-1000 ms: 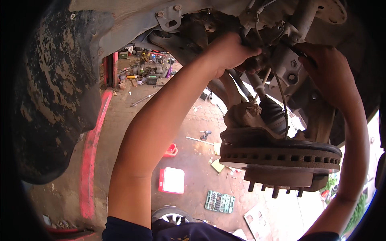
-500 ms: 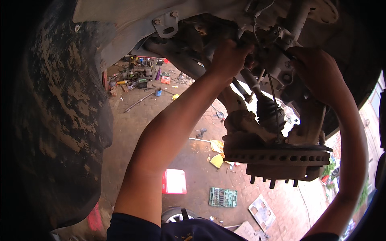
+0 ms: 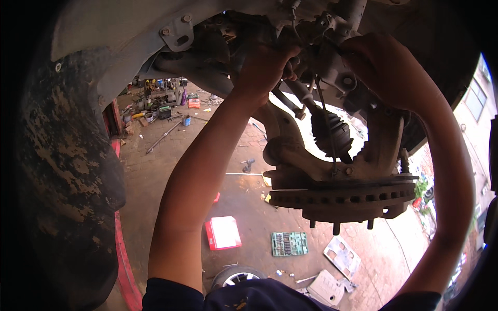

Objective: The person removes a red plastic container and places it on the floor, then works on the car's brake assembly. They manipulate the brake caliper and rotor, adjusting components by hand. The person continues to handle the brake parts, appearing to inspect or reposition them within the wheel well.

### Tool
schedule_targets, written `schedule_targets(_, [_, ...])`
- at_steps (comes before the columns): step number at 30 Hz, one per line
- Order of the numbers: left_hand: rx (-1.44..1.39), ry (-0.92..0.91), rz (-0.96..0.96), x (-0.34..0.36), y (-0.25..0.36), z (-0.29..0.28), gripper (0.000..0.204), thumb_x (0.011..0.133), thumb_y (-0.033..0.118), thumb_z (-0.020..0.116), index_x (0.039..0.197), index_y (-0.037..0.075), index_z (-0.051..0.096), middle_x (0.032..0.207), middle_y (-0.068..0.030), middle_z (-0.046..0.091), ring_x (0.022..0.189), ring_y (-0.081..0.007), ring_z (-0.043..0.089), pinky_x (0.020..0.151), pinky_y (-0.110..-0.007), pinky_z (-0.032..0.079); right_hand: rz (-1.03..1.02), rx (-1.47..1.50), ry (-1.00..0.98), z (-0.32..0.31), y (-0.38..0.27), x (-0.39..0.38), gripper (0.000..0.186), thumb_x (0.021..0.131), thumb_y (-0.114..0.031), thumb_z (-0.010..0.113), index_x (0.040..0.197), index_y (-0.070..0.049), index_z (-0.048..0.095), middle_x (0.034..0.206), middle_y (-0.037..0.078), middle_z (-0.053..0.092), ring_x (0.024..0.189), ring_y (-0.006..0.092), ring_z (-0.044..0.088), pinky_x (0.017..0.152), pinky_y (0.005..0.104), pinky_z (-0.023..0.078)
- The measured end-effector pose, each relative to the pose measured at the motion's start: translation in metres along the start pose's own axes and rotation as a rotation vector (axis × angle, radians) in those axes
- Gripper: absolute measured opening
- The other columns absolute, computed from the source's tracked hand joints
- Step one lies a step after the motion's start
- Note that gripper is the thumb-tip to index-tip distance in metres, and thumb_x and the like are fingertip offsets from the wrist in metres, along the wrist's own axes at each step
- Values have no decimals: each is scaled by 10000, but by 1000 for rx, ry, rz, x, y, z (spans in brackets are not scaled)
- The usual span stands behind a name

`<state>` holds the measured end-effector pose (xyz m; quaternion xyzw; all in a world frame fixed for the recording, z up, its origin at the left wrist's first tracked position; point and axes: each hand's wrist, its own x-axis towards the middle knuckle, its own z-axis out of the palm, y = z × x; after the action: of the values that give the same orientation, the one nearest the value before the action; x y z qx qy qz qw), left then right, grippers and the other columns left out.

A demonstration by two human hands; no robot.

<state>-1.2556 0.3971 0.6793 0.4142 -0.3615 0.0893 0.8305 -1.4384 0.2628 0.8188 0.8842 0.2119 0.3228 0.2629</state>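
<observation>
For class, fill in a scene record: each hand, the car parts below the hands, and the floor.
Left hand: raised near the drive shaft; grip unclear
Right hand: beside the strut; grip unclear
Below hands: brake disc, studs pointing down; ribbed black boot above it
Floor: open green tool case, red box with pale top, wheel partly hidden

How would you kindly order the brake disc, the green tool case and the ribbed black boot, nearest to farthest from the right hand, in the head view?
1. Ribbed black boot: below and left of the right hand.
2. Brake disc: lower in the picture, below the boot.
3. Green tool case: farthest, lower left on the floor.
</observation>
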Motion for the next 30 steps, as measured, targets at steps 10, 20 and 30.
schedule_targets(10, [289,37,107,-6,-4,-8,376,979,345,712,762,57,605,623,-8,570,567,-119,579,595,-292,479,137,534,352,-35,1,-68,445,1002,-270,640,1331,25,588,1168,151,704,1073,223,683,950,349,529])
schedule_targets(20, [404,81,159,-12,4,-1,433,1001,348,677,731,14,623,613,-26,588,538,-130,609,547,-292,469,486,793,372,32,1,-136,487,946,-305,764,1235,63,628,1112,135,669,979,207,675,888,323,524])
schedule_targets(30, [260,155,492,-137,17,-9,457,1046,352,606,1314,-18,625,1219,-110,643,1190,-172,589,1057,-317,416,336,641,366,27,-2,-135,252,1033,-203,631,986,38,683,788,119,596,662,218,563,622,356,441])
